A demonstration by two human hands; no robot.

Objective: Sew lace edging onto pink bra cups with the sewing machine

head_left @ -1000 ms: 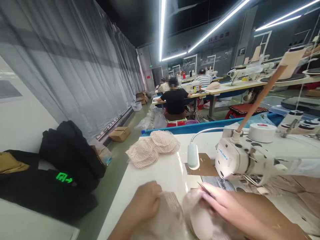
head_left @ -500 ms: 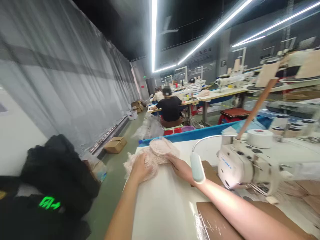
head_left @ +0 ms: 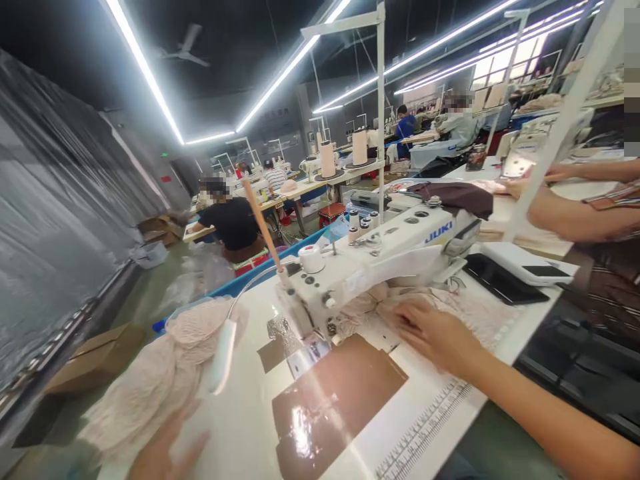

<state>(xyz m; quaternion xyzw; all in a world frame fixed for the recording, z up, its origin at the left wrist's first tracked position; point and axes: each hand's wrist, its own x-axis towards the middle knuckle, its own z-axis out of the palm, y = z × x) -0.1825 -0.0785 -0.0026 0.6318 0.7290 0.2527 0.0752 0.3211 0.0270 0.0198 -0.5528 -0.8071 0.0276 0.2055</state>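
Currently, both hands are apart, either side of the JUKI sewing machine's [head_left: 400, 233] needle end. Left hand [head_left: 167, 443]: blurred, fingers spread, left of the machine and close to a pile of beige lace pieces [head_left: 143, 393]; contact cannot be told. Right hand [head_left: 435, 333]: palm down, fingers close together, at the beige lace fabric [head_left: 360, 307] bunched beneath the machine's arm; whether it pinches any cannot be told, fingertips blurred. Worktop [head_left: 240, 427] around the machine: glossy brown sheet [head_left: 345, 400] in front of it, printed ruler scale [head_left: 425, 427] nearer its front edge, slim lamp [head_left: 224, 357] left of its head, white roll [head_left: 311, 259] on top. Person in black [head_left: 233, 230] seated beyond the machine.
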